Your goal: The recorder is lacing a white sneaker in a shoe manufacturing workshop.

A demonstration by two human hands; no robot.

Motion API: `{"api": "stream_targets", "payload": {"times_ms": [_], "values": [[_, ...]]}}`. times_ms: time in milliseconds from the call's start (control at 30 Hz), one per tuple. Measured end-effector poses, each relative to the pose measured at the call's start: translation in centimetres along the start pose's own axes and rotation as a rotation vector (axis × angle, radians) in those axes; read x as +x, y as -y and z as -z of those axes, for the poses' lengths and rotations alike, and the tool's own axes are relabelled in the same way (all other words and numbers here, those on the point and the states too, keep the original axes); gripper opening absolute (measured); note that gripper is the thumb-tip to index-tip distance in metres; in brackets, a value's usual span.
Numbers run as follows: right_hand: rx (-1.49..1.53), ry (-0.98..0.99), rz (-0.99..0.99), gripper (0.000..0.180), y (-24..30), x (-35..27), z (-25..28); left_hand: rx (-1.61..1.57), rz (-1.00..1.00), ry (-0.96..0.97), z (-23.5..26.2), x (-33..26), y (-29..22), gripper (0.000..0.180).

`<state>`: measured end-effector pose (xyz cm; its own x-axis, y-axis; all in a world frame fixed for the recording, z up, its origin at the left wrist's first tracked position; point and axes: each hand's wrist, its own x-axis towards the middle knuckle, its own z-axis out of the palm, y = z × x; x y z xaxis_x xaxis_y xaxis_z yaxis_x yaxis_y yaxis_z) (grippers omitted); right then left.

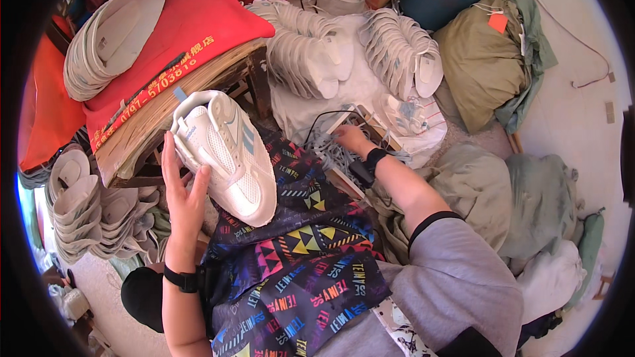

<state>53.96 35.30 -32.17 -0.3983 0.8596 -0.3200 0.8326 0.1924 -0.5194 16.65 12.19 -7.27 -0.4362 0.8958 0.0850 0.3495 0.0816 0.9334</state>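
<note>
White sneaker (228,155) w/ blue stripes rests tilted on the patterned apron (297,258) over the lap, toe toward the person. Left hand (182,188) open, fingers flat against its side, steadying it. Right hand (350,137) reaches into a pile of grey laces (331,152) beyond the lap; grip can't be told. Stacked insoles (311,46) behind.

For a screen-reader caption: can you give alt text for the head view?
A person's left hand steadies a white sneaker on a patterned apron, while the right hand reaches into a pile of grey laces. Stacks of white shoe uppers surround them.
</note>
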Motion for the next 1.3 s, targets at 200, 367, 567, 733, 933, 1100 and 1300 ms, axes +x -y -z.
{"api": "stream_targets", "payload": {"times_ms": [200,367,567,733,933,1100,1300], "values": [[0.010,-0.063,-0.174,0.020,2.4,0.0,-1.8,0.010,0.055,-0.017,0.1,-0.3,0.1,0.078],[-0.111,-0.339,-0.020,0.022,1.1,-2.0,1.3,0.004,0.022,-0.017,0.0,-0.1,0.0,0.077],[-0.311,-0.211,0.092,0.037,0.2,-2.7,2.9,-0.024,0.003,-0.022,-0.2,-0.1,0.0,0.078],[-0.380,-0.023,-0.168,0.030,0.3,-1.8,2.3,0.006,0.040,0.008,0.1,-0.2,-0.1,0.078],[-0.225,-0.084,-0.374,0.035,1.2,-1.7,1.3,-0.014,0.019,-0.016,0.1,-0.4,-0.1,0.078],[-0.091,-0.129,-0.335,0.058,-0.7,-1.5,-0.2,-0.022,0.015,-0.005,-0.2,0.0,-0.3,0.078],[0.076,-0.362,-0.321,0.066,1.0,-0.4,-0.2,-0.028,0.031,-0.008,0.0,-0.2,-0.2,0.079]]}}
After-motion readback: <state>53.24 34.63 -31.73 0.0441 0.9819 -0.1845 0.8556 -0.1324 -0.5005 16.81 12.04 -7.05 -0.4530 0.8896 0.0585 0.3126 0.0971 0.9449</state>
